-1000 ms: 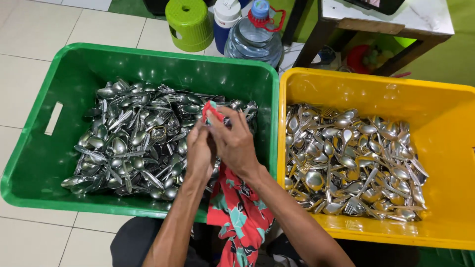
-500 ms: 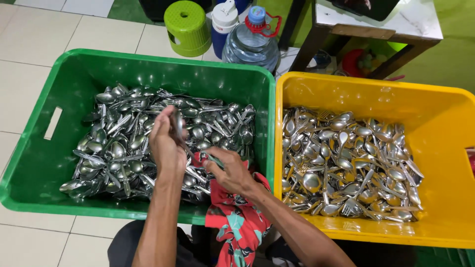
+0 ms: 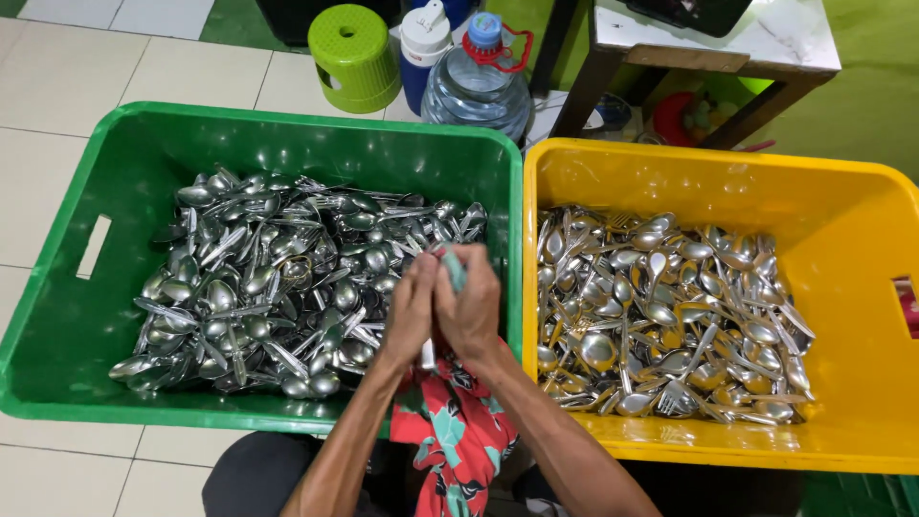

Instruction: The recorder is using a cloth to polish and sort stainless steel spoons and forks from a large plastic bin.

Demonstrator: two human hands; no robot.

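Cloth [image 3: 450, 436] now wraps cutlery between rejoined left hand [image 3: 412, 311] and right hand [image 3: 469, 306].

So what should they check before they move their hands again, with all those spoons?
1. Both hands on the cloth: left hand and right hand press together around the red flowered cloth. Ok.
2. Piece of cutlery inside the cloth: hidden by the hands. Cannot tell.
3. Room in the yellow crate: cutlery lies low, walls well above it. Ok.
4. Green crate within reach: right under the hands. Ok.
5. Cloth clear of the pile: it hangs over the green crate's front rim. Ok.
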